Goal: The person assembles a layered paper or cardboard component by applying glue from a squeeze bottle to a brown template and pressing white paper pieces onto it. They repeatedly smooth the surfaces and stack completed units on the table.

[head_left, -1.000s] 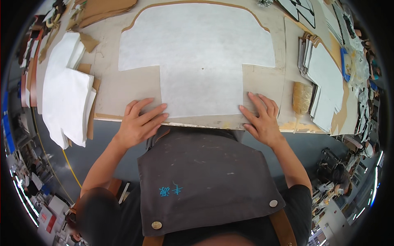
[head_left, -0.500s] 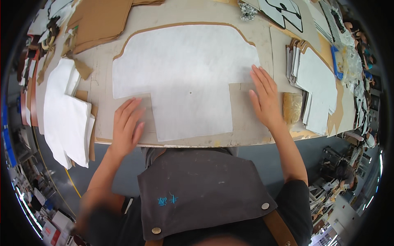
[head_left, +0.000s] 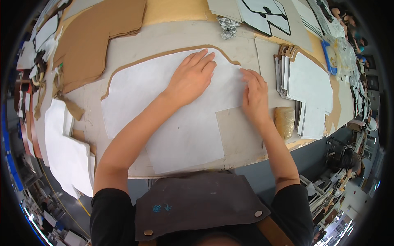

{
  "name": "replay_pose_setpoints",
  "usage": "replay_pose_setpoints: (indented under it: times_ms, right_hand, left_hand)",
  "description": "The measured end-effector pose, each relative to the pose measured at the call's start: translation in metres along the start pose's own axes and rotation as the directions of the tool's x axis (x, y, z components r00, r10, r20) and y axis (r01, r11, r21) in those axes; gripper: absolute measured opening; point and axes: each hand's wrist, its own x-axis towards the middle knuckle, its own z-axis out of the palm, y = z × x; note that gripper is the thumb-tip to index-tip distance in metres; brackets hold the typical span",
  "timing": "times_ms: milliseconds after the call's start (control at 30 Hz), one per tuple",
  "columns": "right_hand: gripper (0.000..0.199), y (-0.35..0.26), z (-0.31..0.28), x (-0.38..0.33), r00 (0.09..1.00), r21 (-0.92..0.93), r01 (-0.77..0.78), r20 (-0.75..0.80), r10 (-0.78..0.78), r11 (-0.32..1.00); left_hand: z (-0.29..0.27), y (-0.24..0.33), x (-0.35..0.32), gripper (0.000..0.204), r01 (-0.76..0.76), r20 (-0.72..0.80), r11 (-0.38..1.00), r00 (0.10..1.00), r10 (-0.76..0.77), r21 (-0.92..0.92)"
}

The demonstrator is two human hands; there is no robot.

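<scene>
A large white T-shaped sheet [head_left: 164,110] with a brown border along its curved far edge lies on the table before me. My left hand [head_left: 192,76] rests on it near that far border, palm down, fingers loosely stretched out and lying on the surface. At the sheet's right-hand edge is my right hand [head_left: 255,95], its fingers slightly bent with the tips touching the corner and the thumb held apart from them. Neither hand visibly grips anything. A small dark dot or hole marks the sheet's middle.
A stack of white brown-edged pieces [head_left: 310,82] stands at the right, beside a yellowish wrapped block [head_left: 284,122]. Folded white pieces [head_left: 67,151] overhang the table's left edge. Brown sheets [head_left: 88,45] are stacked at the far left, and crumpled foil [head_left: 228,27] lies at the back.
My left hand has moved from beside the sheet's near left up onto its far part. The right hand's fingers have bent in at the right edge. The sheet now appears slightly turned.
</scene>
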Motion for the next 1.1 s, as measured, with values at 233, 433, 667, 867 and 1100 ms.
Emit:
replay_pose_setpoints:
  times_ms: [233, 433, 667, 867, 1100]
  right_hand:
    - [0.048, 0.004, 0.012, -0.001, 1.000, -0.056, -0.011, -0.029, 0.010, 0.998]
    - [0.045, -0.001, 0.012, -0.001, 0.998, -0.111, -0.065, -0.010, 0.064, 0.992]
    - [0.046, -0.002, 0.015, -0.002, 0.996, -0.119, -0.086, -0.028, 0.083, 0.989]
    - [0.047, -0.002, 0.014, -0.002, 0.994, -0.093, -0.105, -0.015, 0.104, 0.990]
    - [0.050, 0.001, 0.010, 0.016, 0.987, -0.074, -0.140, -0.095, 0.133, 0.987]
  left_hand:
    - [0.021, -0.007, 0.019, 0.026, -0.032, -0.009, 0.997, 0.999, 0.033, 0.074]
    - [0.023, -0.007, 0.017, 0.030, 0.013, -0.051, 0.993, 0.999, -0.007, 0.119]
    - [0.023, -0.006, 0.016, 0.039, 0.064, -0.065, 0.982, 0.996, -0.053, 0.179]
    - [0.025, -0.006, 0.015, 0.043, 0.090, -0.072, 0.977, 0.994, -0.077, 0.195]
    - [0.014, -0.020, -0.005, 0.054, 0.198, -0.063, 0.957, 0.980, -0.189, 0.214]
